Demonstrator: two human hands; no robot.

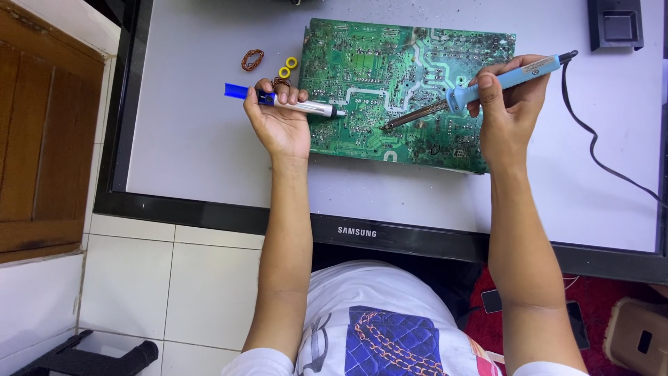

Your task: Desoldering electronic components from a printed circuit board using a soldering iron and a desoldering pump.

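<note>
1. Gripping a blue-handled soldering iron (pixel 487 82), the right hand (pixel 511 111) has its fingers closed round the handle; the tip rests on the green circuit board (pixel 390 63).
2. Left hand (pixel 278 118) has fingers wrapped round a desoldering pump (pixel 292 103), nozzle at the board's left edge.
3. Board lies flat on a white panel (pixel 195 139) with a black frame.
4. Copper coil (pixel 252 60) and two yellow rings (pixel 287 67) lie just left of the board.
5. Black cord (pixel 598 150) trails right.
</note>
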